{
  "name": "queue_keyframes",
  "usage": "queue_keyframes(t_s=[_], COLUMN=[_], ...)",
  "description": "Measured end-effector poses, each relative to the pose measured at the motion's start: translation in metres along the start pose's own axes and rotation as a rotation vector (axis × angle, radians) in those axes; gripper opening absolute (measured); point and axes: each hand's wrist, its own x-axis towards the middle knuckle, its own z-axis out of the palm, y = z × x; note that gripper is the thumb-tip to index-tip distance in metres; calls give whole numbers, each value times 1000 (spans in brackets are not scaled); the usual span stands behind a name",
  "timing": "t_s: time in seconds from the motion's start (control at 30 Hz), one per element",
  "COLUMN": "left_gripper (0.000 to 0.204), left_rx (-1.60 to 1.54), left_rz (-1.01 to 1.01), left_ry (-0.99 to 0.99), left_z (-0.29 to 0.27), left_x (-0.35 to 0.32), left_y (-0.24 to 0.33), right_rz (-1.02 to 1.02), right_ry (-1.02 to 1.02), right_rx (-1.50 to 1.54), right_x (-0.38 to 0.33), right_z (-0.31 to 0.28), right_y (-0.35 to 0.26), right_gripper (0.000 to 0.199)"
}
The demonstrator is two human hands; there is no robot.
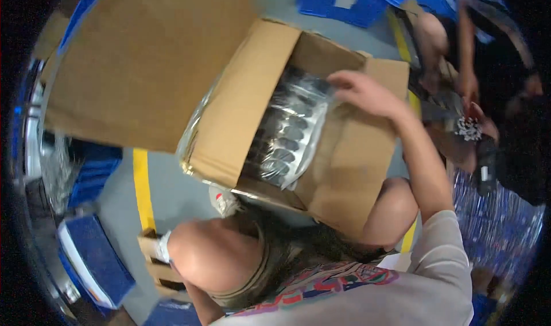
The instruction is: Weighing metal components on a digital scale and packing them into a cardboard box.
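An open cardboard box (229, 125) stands tilted in front of my knees, its flaps folded outward. Inside lies a clear plastic bag (313, 87) around rows of dark oval parts (294, 132) on a pale backing; their exact kind is not plain. Over the box's far right part is my right hand (364, 93), fingers stretched toward the bag and slightly blurred. Nothing shows in its grip, and whether the fingertips touch the plastic I cannot tell. Of my left arm only a part (200, 300) shows beside my knee; the hand itself is hidden.
A large brown cardboard sheet (155, 56) fills the upper left. Blue bins (338, 4) stand at the back, with a blue container (97, 260) at the lower left. At the right, another person's hand (488, 125) is near small white pieces (469, 129). Yellow lines (142, 182) mark the floor.
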Motion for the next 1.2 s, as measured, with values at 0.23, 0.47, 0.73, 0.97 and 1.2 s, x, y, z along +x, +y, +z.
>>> queue_keyframes(t_s=[0.23, 0.47, 0.73, 0.97, 1.2], left_gripper=[68, 37, 54, 60, 32], left_rx=[552, 327, 908, 858, 892], left_rz=[649, 686, 831, 974, 1455], left_ry=[-255, -863, -1417, -1199, -442], left_z=[170, 469, 607, 582, 551], left_x=[195, 2, -30, -32, 54], left_y=[203, 544, 516, 534, 552], right_rz=[-231, -471, -180, -244, -270], right_ry=[-543, -675, -447, -400, -438], right_rx=[-235, -404, -388, -528, -598], right_x=[-22, -26, -27, -30, -19], right_z=[83, 116, 88, 70, 85], right_y=[-46, -81, -49, -10, -9], right_gripper=[26, 25, 22, 20, 19])
